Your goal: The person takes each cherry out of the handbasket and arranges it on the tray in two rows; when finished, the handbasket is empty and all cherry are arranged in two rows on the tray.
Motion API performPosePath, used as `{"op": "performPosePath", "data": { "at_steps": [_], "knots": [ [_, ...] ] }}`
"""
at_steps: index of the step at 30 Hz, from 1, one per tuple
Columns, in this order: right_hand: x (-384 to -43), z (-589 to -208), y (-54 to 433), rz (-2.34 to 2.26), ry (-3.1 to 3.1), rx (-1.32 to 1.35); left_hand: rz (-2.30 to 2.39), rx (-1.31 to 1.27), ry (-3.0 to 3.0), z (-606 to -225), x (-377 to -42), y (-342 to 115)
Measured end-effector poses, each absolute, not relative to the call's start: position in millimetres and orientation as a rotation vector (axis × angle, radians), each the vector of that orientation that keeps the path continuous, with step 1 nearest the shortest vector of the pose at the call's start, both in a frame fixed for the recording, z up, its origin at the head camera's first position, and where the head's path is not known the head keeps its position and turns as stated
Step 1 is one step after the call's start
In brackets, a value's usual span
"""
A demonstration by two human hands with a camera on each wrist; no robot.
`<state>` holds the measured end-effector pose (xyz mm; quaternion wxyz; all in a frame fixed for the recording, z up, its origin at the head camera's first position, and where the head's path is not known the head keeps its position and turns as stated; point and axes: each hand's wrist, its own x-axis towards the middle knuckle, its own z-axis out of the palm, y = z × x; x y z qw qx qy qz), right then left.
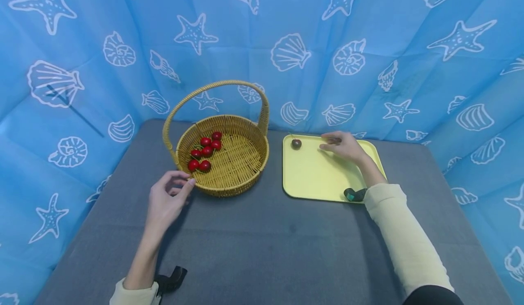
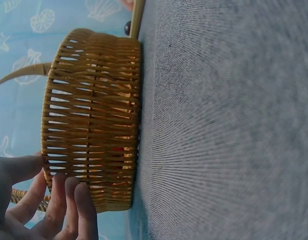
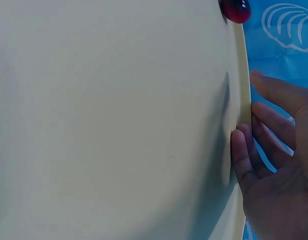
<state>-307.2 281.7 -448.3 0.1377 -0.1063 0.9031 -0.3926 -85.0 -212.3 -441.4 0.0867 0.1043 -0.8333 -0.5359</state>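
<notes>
In front of me is a table (image 1: 262, 246) with a grey, cloth-like surface. Standing directly on it, to my left, is a round wicker basket (image 1: 229, 189); to my right, near but apart from it, a yellow tray (image 1: 313, 173) lies flat.

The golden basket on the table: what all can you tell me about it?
The basket is round, shallow and golden-brown, woven from what looks like wicker, with narrow gaps in its side. A tall arched handle rises over the rim. It stands upright on the gray cloth, left of the yellow tray. Seven red cherries lie on the left part of its woven bottom. The left hand holds it at the near-left rim.
</notes>
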Motion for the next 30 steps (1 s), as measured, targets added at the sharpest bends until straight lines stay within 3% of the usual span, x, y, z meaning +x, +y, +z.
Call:
{"op": "performPosePath", "data": {
  "at_steps": [30],
  "knots": [
    [-312.8, -447.2, 289.4, -1.106, 2.594, -0.309, -1.593, 0.287, -2.459, -444.7, -85.3, -212.5]
  ]
}}
